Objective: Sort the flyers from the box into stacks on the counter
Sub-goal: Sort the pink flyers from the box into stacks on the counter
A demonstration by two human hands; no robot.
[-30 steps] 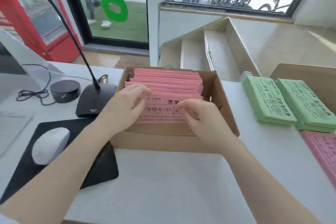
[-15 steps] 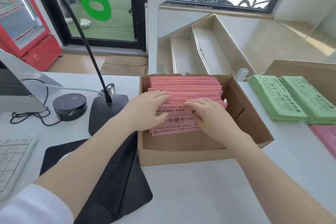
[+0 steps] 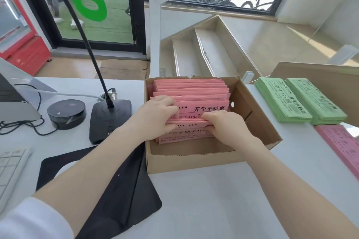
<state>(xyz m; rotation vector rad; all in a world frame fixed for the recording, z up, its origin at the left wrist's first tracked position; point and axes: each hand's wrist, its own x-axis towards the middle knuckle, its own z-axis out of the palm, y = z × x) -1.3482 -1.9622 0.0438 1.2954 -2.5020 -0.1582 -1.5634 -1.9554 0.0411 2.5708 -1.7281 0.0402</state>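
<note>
Right now we have both hands down in the cardboard box [image 3: 252,122], which sits on the white counter [image 3: 213,200] at the middle of the scene; our left hand [image 3: 155,116] has its fingers hooked over the top edges of the pink flyers [image 3: 190,87] standing on edge inside; our right hand [image 3: 227,128] is pinched on a near bundle of them, thumb side toward us — its fingertips are buried among the sheets, so we cannot make out how many it holds. Printed black characters show on two flyer faces, partly covered by our fingers; the smaller print is too blurred to read. To the right of the box lie two green stacks [image 3: 299,99] side by side, and nearer, a pink stack [image 3: 342,141] cut off by the frame edge; behind them a second brown box [image 3: 320,75] is only partly in view. To the left stand a gooseneck microphone base [image 3: 110,118], a round black puck [image 3: 66,112] and a black mat [image 3: 120,190] — our left forearm crosses the mat; a keyboard corner [image 3: 9,170] is cut off at the far left.
</note>
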